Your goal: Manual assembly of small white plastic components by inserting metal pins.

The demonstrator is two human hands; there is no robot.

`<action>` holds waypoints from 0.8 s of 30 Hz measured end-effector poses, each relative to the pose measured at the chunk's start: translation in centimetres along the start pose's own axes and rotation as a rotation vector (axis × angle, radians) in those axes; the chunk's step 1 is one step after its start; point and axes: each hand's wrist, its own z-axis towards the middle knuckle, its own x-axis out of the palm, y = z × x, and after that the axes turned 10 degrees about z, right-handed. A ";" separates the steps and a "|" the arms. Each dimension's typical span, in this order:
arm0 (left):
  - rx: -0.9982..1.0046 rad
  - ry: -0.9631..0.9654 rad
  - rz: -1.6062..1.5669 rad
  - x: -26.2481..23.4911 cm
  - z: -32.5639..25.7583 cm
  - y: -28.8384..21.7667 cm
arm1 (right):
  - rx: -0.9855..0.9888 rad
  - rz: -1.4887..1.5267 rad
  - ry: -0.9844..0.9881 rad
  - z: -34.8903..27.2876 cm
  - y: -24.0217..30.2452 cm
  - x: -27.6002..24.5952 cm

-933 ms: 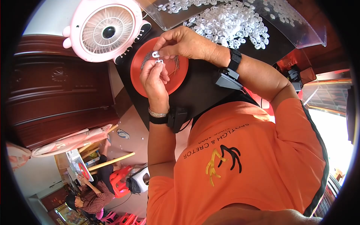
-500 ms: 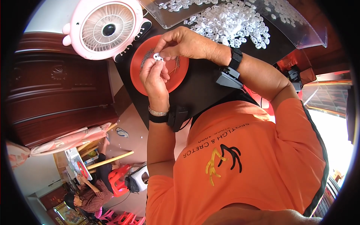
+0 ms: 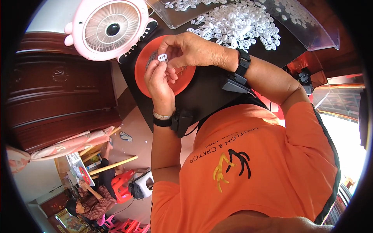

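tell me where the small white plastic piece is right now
In the head view, upper centre-left: the small white plastic piece is pinched between left hand and right hand, above the orange dish.

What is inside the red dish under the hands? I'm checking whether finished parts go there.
Little shows: the red dish looks bare along its visible rim, with faint thin bits near its middle. Both hands cover the rest.

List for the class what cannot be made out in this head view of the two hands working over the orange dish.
- Small white piece: too small to tell its form; fingertips of the left hand and right hand cover its edges.
- Orange dish: contents hidden behind both hands.
- Clear tray: cut off by the upper edge.
- White pieces: individual shapes too small to tell.
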 end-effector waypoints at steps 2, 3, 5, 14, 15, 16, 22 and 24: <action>-0.011 -0.010 -0.007 0.2 -0.1 -0.1 | -0.009 -0.044 -0.018 0.0 0.0 0.0; -0.021 -0.021 -0.014 0.2 -0.1 -0.2 | -0.017 -0.063 -0.010 0.0 -0.1 0.0; -0.025 -0.019 -0.029 0.2 0.0 -0.1 | -0.024 -0.080 0.000 0.0 -0.1 0.0; -0.011 -0.016 0.011 0.4 0.1 0.1 | -0.208 -0.382 -0.081 -0.4 -0.4 1.0; 0.000 -0.009 0.030 0.4 0.0 0.2 | -0.268 -0.453 -0.085 -0.4 -0.4 1.1; -0.001 -0.008 0.030 0.4 0.0 0.1 | -0.329 -0.524 -0.088 -0.5 -0.5 1.2; 0.008 -0.039 -0.007 0.3 0.1 0.2 | -0.345 -0.519 -0.085 -0.6 -0.6 1.3; 0.006 -0.036 -0.005 0.3 0.0 0.2 | -0.325 -0.520 -0.074 -0.7 -0.3 1.3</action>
